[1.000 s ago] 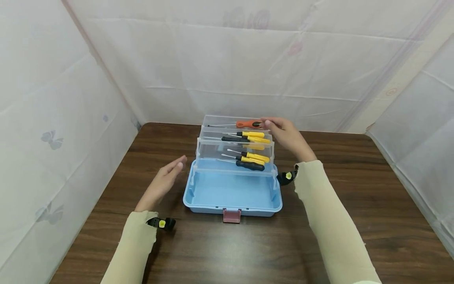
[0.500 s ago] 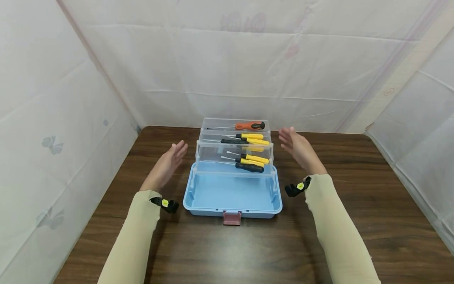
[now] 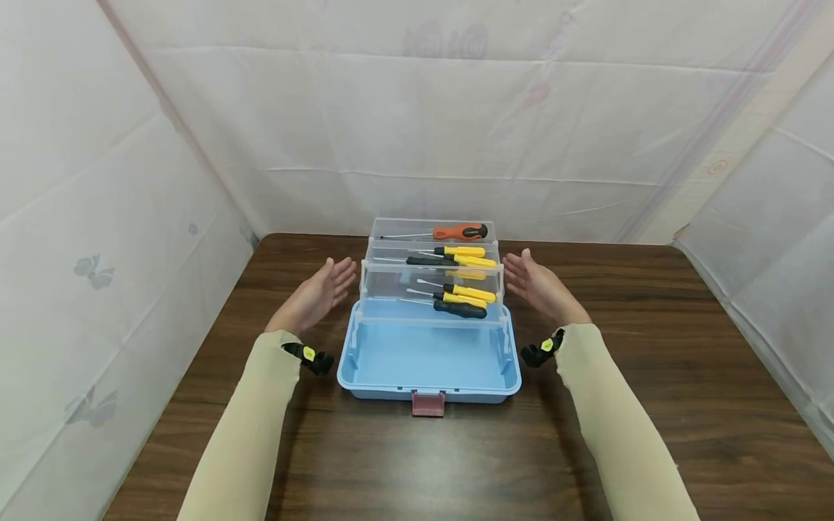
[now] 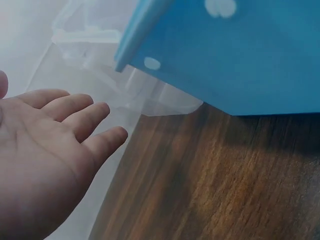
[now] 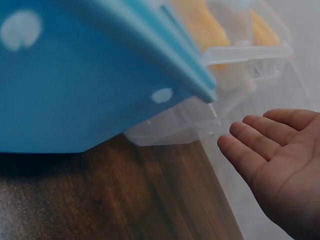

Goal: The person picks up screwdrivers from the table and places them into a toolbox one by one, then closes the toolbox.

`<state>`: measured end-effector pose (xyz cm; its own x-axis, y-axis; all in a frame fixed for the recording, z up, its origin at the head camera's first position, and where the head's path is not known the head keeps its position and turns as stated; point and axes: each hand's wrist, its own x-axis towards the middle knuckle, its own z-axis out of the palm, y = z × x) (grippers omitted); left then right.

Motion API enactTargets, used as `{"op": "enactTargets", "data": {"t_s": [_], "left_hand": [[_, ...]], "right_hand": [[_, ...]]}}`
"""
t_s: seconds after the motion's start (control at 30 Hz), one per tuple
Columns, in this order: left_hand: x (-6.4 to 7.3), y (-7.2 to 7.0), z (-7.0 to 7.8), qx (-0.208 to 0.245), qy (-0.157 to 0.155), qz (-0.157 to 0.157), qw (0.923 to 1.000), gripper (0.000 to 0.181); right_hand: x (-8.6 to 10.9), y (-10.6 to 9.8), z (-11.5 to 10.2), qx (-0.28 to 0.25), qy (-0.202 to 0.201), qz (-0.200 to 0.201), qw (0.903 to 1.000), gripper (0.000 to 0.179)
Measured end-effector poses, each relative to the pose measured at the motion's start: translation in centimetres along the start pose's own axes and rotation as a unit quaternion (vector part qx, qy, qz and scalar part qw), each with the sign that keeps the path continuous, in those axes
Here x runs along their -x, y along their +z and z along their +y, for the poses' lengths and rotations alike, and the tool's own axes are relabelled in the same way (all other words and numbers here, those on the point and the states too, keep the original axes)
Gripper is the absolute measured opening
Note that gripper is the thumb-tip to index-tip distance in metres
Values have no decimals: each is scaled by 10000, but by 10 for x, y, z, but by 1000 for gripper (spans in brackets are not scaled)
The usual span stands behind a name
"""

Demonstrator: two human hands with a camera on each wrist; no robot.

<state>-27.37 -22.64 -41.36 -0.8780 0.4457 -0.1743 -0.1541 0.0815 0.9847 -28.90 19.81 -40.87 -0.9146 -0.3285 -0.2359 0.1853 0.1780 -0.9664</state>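
A blue toolbox (image 3: 426,354) stands on the table with its clear trays (image 3: 391,278) folded out toward the back. An orange-and-black screwdriver (image 3: 459,231) lies in the rearmost clear section. Several smaller yellow or black screwdrivers (image 3: 465,291) lie in the sections in front of it; the blue bottom is bare. My left hand (image 3: 316,293) is beside the trays on the left, fingers straight and palm toward them, holding nothing. On the other side my right hand (image 3: 541,289) mirrors it, also holding nothing. Both wrist views show gaps between fingertips and box.
A pink latch (image 3: 428,404) hangs at the toolbox's front. The dark wooden table (image 3: 651,376) extends on both sides of the box. Behind it rises a white sheet wall (image 3: 417,130), and another sheet covers the left side.
My right hand has come away from the orange screwdriver's handle and moved down to the right side of the trays. The left hand has moved up and slightly inward toward the box.
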Motion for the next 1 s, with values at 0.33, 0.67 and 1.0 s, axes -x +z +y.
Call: {"op": "enactTargets", "data": {"t_s": [0.33,0.67,1.0], "left_hand": [[-12,0,1,109,1,-395,9992,74],[-12,5,7,-48,142,-513,9986,70],[-10,4,10,-309,39,-426,9986,69]], "right_hand": [[-3,6,1,97,-64,-129,9998,84],[-5,9,0,346,-194,-171,9991,83],[-3,10,-4,551,-178,-119,9983,80]]}}
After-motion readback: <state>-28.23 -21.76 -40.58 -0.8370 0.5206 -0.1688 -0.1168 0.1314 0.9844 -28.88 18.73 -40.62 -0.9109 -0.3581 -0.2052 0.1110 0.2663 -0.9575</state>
